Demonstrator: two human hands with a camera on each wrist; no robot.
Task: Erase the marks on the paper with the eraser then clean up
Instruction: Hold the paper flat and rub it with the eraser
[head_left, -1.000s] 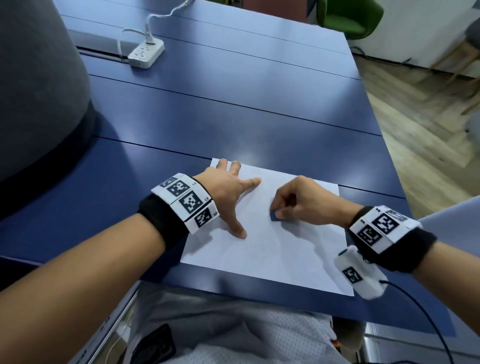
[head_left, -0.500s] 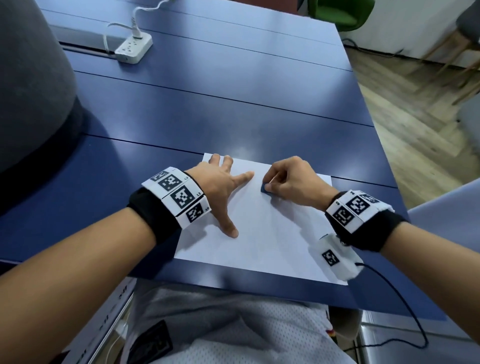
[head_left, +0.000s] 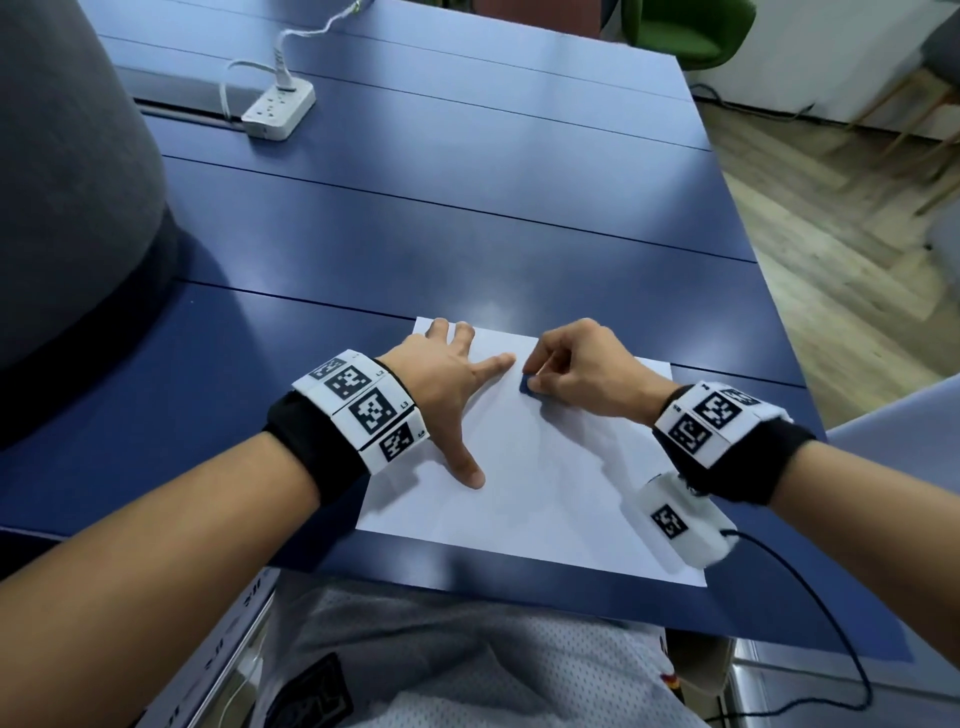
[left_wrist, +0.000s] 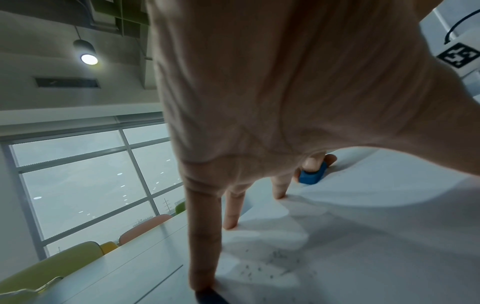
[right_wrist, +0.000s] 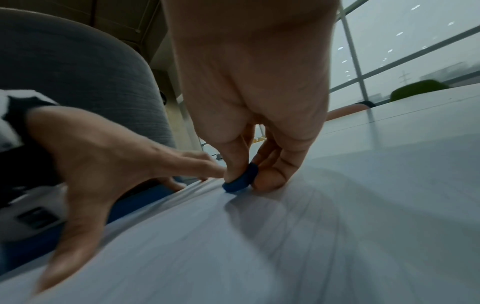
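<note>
Paper, a white rectangular sheet (head_left: 524, 483), lies at the lower centre on the blue table (head_left: 467, 249), pinned flat by the spread left hand (head_left: 447, 384) against sliding. A small blue eraser (head_left: 525, 385) is pinched and pressed down by the right hand (head_left: 582, 369).

paper (head_left: 530, 483) on table (head_left: 467, 249) near edge | eraser (head_left: 525, 385) on paper | power strip (head_left: 279, 110) far left

head view looks down over both forearms; each wrist view sits low, close, somewhat blurred; all share the paper (head_left: 524, 467).
</note>
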